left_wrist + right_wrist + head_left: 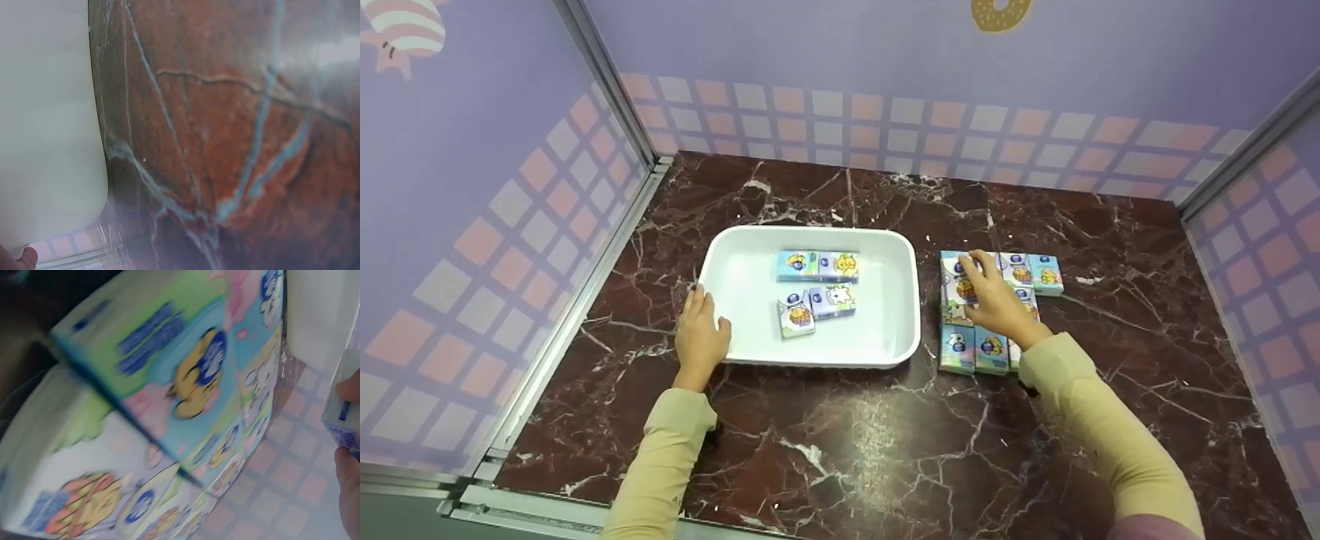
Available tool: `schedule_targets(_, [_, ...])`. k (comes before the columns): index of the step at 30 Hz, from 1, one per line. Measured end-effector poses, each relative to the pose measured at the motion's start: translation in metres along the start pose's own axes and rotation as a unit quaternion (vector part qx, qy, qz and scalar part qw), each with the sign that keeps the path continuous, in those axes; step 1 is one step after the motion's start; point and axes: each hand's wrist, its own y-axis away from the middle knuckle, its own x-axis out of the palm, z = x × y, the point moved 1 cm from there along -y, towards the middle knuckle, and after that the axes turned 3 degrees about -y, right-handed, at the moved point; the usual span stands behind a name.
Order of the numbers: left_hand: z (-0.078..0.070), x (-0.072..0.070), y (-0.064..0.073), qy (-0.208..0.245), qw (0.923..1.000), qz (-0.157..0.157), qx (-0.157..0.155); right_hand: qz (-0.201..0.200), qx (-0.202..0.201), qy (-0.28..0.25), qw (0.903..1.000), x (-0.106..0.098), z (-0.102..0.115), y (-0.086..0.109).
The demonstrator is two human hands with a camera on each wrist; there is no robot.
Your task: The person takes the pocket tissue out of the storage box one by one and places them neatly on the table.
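Observation:
My left hand point(701, 341) holds the left side of a white plastic tray point(907, 300), with the fingers along the rim and the thumb on the inner side. In the left wrist view, the tray's outer wall point(50, 112) fills the left, and a fingertip point(28, 257) shows below it. Over a group of small printed tissue packs point(958, 349) to the tray's right is my right hand point(997, 300). It pinches one tissue pack point(338, 405) between thumb and finger. Several tissue packs point(832, 300) lie flat inside the tray, in two small groups.
The dark red marble-patterned surface point(825, 450) carries white veins. Purple panels with pink and white squares stand at the back point(825, 105), the left point(510, 202) and the right. A metal rail point(577, 337) runs along the left edge.

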Motion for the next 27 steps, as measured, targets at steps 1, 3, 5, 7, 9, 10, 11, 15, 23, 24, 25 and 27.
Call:
schedule_targets(1, [0.0,0.0,0.0,0.0,1.0,0.0,-0.001,0.003,0.006,-0.003,1.0,-0.002,-0.002,0.002])
schedule_targets(3, [0.0,0.0,0.0,0.003,1.0,0.003,-0.004,0.0,0.015,-0.007,0.9999,-0.004,-0.006,0.006])
schedule_targets(5, [0.0,0.0,0.0,0.004,0.9999,0.007,-0.008,-0.005,0.022,-0.014,0.9997,-0.007,-0.011,0.01])
schedule_targets(7, [0.0,-0.001,0.0,0.004,0.9999,0.011,-0.01,-0.011,0.03,-0.018,0.9993,-0.01,-0.016,0.014])
schedule_targets(9, [-0.001,-0.001,-0.001,0.001,0.9999,0.014,-0.009,-0.015,0.039,-0.02,0.999,-0.012,-0.021,0.019])
schedule_targets(10, [-0.001,-0.001,-0.001,0.0,0.9998,0.015,-0.009,-0.015,0.044,-0.02,0.9987,-0.013,-0.024,0.021])
schedule_targets(11, [-0.001,-0.001,-0.001,0.0,0.9998,0.016,-0.009,-0.015,0.047,-0.016,0.9987,-0.014,-0.027,0.023])
schedule_targets(15, [-0.001,-0.001,-0.001,0.001,0.9997,0.02,-0.011,-0.018,0.067,-0.012,0.9975,-0.019,-0.041,0.034])
schedule_targets(23, [-0.002,-0.003,-0.001,-0.001,0.9998,0.017,-0.009,-0.013,0.124,0.002,0.9922,-0.03,-0.065,0.051])
schedule_targets(24, [-0.002,-0.003,-0.001,-0.002,0.9998,0.017,-0.009,-0.011,0.129,0.006,0.9915,-0.031,-0.067,0.053])
schedule_targets(25, [-0.002,-0.002,-0.001,-0.003,0.9998,0.017,-0.008,-0.007,0.134,0.008,0.9909,-0.032,-0.07,0.056])
schedule_targets(27, [-0.001,-0.002,0.0,-0.007,0.9998,0.016,-0.007,0.002,0.144,0.008,0.9896,-0.034,-0.075,0.06])
